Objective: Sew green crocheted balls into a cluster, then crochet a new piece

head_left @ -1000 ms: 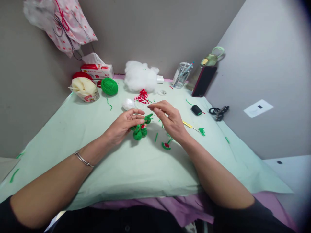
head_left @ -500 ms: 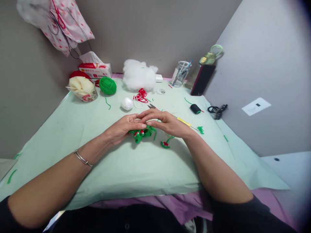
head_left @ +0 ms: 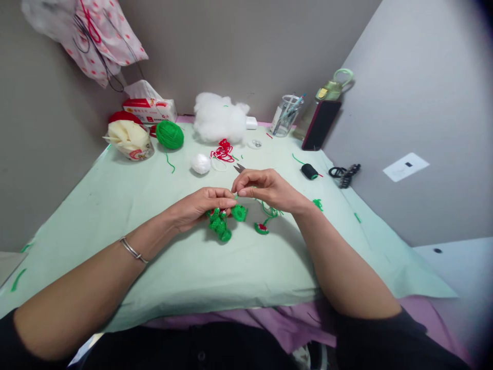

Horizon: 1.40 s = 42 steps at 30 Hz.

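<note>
My left hand [head_left: 200, 204] pinches a green crocheted piece [head_left: 222, 221] with small red spots, which hangs just above the pale green cloth [head_left: 115, 205]. My right hand [head_left: 265, 188] is closed in a pinch right next to it, fingertips almost touching the left ones, holding a green yarn strand [head_left: 269, 209] that trails down toward a small green and red crocheted piece [head_left: 262, 228] lying on the cloth. A round green part dangles between the two hands.
At the back: green yarn ball [head_left: 169, 134], white stuffing [head_left: 220, 117], tissue box [head_left: 150, 109], cup with cream material [head_left: 129, 140], jar of tools [head_left: 285, 115], phone [head_left: 321, 131], water bottle [head_left: 330, 92]. Scissors [head_left: 239, 167], white ball [head_left: 201, 163], red yarn [head_left: 224, 151], black spool [head_left: 309, 171].
My right hand came to the left hand, closed on the yarn and has now lifted slightly. The green piece has turned and hangs lower, with a round part showing.
</note>
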Motion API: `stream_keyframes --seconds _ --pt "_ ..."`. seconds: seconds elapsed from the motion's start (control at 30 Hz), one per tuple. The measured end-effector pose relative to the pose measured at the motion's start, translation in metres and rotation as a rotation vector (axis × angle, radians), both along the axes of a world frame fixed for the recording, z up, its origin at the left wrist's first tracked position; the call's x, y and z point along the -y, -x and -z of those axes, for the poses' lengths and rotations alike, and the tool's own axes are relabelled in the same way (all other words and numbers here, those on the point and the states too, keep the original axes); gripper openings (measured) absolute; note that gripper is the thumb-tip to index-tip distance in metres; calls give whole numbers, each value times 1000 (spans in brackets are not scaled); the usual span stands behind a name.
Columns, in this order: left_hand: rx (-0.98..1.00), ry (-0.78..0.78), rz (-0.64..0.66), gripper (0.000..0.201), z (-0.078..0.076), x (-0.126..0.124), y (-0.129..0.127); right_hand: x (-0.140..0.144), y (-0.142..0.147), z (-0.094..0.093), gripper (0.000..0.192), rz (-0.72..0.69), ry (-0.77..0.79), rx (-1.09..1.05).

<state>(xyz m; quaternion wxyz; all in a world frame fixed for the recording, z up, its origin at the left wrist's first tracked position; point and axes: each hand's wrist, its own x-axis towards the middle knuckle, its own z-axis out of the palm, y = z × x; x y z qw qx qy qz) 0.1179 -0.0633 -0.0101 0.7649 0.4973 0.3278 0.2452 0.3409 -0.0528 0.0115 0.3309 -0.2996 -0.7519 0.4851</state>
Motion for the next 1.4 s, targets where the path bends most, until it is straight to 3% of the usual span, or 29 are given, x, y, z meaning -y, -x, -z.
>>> stream_keyframes --seconds 0.17,0.27,0.4,0.5,0.7,0.93,1.2,1.3,1.4 --pt "-1 -21 -43 25 0 0 2 -8 -9 1 26 195 3 -83" --pt "-6 -60 -60 25 2 -1 3 -8 -9 3 31 278 102 -228" --pt "-29 -98 -42 22 5 -1 1 3 8 2 37 109 402 -400" --pt "-51 -146 14 19 7 -1 1 8 19 2 37 43 512 -453" --pt "-93 -207 84 21 3 -2 3 4 18 2 41 202 468 -529" --pt "-8 -131 123 28 0 -3 7 -1 10 0 35 240 422 -510" --pt "-21 -182 361 61 -7 -8 19 -5 7 4 35 311 385 -543" --pt "-44 -205 338 64 -12 -8 21 -7 6 7 30 333 407 -556" --pt "1 -186 225 56 -14 -7 19 -9 5 7 32 365 470 -610"
